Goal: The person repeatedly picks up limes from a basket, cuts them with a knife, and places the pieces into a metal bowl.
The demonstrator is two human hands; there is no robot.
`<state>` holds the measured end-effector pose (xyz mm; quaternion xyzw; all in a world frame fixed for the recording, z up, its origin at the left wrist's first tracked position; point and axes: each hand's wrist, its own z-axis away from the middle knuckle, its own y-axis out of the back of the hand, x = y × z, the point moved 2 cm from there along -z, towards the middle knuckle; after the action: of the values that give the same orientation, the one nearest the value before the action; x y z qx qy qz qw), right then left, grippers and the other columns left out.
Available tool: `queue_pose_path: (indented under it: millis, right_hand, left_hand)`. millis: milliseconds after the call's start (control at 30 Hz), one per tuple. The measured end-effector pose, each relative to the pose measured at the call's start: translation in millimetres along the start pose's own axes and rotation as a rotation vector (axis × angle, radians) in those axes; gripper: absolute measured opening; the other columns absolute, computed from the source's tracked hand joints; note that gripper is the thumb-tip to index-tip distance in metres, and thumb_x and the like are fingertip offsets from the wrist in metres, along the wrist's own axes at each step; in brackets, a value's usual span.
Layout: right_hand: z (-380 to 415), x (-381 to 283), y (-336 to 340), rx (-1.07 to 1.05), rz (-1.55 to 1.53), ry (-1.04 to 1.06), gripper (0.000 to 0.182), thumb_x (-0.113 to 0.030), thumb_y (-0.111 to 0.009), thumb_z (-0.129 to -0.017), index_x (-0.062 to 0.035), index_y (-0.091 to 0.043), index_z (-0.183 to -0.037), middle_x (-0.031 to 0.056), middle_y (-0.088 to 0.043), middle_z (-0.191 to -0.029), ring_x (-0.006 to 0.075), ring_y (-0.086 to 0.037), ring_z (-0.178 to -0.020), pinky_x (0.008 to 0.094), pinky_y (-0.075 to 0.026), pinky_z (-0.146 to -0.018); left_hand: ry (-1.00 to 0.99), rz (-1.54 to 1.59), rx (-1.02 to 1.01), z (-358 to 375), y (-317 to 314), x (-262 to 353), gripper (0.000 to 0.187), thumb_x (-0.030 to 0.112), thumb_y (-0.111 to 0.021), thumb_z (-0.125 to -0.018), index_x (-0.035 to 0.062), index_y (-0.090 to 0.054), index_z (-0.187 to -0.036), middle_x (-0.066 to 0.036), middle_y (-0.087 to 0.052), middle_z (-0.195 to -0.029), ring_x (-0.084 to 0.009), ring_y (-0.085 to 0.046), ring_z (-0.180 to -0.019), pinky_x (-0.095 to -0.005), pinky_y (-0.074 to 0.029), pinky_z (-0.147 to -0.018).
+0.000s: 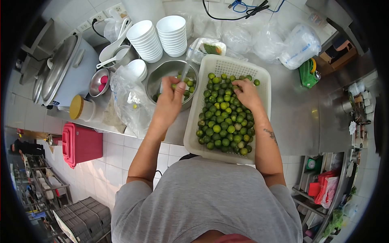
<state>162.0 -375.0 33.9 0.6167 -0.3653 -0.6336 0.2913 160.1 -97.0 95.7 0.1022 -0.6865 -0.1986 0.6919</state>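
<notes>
A white perforated basket holds a heap of small green limes on the steel counter. To its left stands a metal bowl with several limes in it. Over this bowl, my left hand is closed round a knife, its blade pointing up and away; a lime shows beside the fingers. My right hand reaches into the upper right of the heap, its fingers bent onto a lime that they partly hide.
Stacked white bowls, plastic bags and a small metal bowl with pink items stand left and behind. A wrapped plastic pack and a green object lie at the back right. A red bin is below left.
</notes>
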Motion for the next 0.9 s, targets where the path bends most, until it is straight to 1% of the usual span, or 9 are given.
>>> queue_pose_path:
  millis: [100,200,300,400,500,567,700,867,900]
  right_hand:
    - [6,6,-14,0.038,0.316,0.036,0.029,-0.004,-0.063,-0.082,-0.008,-0.066,-0.111,0.0166,-0.058,-0.112,0.0345,-0.057,-0.103,0.044,-0.047,-0.089]
    - [7,2,-11,0.006,0.286,-0.06,0.034,-0.003,-0.063,-0.08,-0.0105,-0.064,-0.113,0.0168,-0.059,-0.11,0.0373,-0.057,-0.101,0.047,-0.047,-0.089]
    - [2,4,-11,0.012,0.225,-0.123,0.035,-0.003,-0.06,-0.085,-0.0096,-0.061,-0.119,0.0124,-0.061,-0.105,0.0298,-0.061,-0.095,0.0405,-0.05,-0.085]
    - [0,1,-5,-0.178,-0.726,-0.21,0.029,-0.006,-0.057,-0.093,-0.0053,-0.059,-0.122,0.0077,-0.062,-0.105,0.0185,-0.062,-0.09,0.0305,-0.051,-0.08]
    - [7,-18,-1,-0.363,-1.198,-0.095,0.03,-0.01,-0.054,-0.097,-0.0023,-0.056,-0.127,0.0079,-0.061,-0.112,0.0152,-0.06,-0.093,0.0282,-0.05,-0.08]
    - [9,-24,-5,-0.397,-1.319,-0.033,0.032,-0.01,-0.055,-0.097,-0.0009,-0.055,-0.128,0.0082,-0.062,-0.111,0.0156,-0.061,-0.094,0.0276,-0.05,-0.081]
    - [12,-36,-8,-0.426,-1.455,0.021,0.034,-0.012,-0.056,-0.097,0.0012,-0.053,-0.128,0.0103,-0.062,-0.112,0.0165,-0.062,-0.096,0.0273,-0.05,-0.083]
    - [15,-41,-11,-0.323,-1.455,0.02,0.033,-0.011,-0.056,-0.096,0.0024,-0.054,-0.126,0.0137,-0.063,-0.114,0.0172,-0.063,-0.095,0.0285,-0.051,-0.084]
    - [15,-41,-12,-0.299,-1.437,0.027,0.032,-0.011,-0.056,-0.096,0.0025,-0.054,-0.125,0.0144,-0.063,-0.114,0.0173,-0.063,-0.094,0.0288,-0.051,-0.084]
  left_hand:
    - [0.019,-0.015,0.063,-10,13,-16,0.043,0.041,-0.043,-0.102,0.0053,-0.041,-0.127,-0.021,-0.066,-0.099,-0.032,-0.065,-0.092,-0.0394,-0.047,-0.084]
    - [0.003,-0.021,0.04,-8,15,-18,0.049,0.043,-0.04,-0.102,0.0066,-0.039,-0.135,-0.021,-0.066,-0.103,-0.0316,-0.064,-0.097,-0.0385,-0.046,-0.089]
    - [-0.019,-0.003,-0.041,1,12,-14,0.053,0.045,-0.039,-0.102,0.0075,-0.037,-0.14,-0.023,-0.064,-0.108,-0.0309,-0.062,-0.103,-0.0373,-0.045,-0.092]
    - [-0.026,0.066,-0.143,13,5,-7,0.052,0.044,-0.039,-0.102,0.0069,-0.038,-0.139,-0.024,-0.062,-0.114,-0.0306,-0.06,-0.108,-0.0364,-0.043,-0.094]
    - [-0.02,0.083,-0.232,25,0,3,0.051,0.042,-0.04,-0.103,0.0063,-0.039,-0.139,-0.026,-0.06,-0.118,-0.0322,-0.058,-0.112,-0.0364,-0.042,-0.096]
    - [-0.101,0.094,-0.262,29,-10,2,0.048,0.039,-0.04,-0.103,0.0063,-0.039,-0.138,-0.026,-0.059,-0.12,-0.0346,-0.058,-0.115,-0.0378,-0.042,-0.096]
    - [-0.095,0.037,-0.318,36,-18,9,0.048,0.038,-0.04,-0.103,0.0065,-0.036,-0.139,-0.028,-0.058,-0.121,-0.0399,-0.057,-0.114,-0.0405,-0.043,-0.096]
    - [-0.218,-0.05,-0.304,38,-32,0,0.05,0.038,-0.04,-0.102,0.0072,-0.033,-0.141,-0.03,-0.053,-0.126,-0.0449,-0.057,-0.109,-0.0446,-0.044,-0.094]
    - [-0.198,-0.085,-0.31,39,-34,1,0.05,0.037,-0.04,-0.103,0.0074,-0.033,-0.141,-0.029,-0.053,-0.125,-0.0419,-0.059,-0.108,-0.0432,-0.044,-0.093]
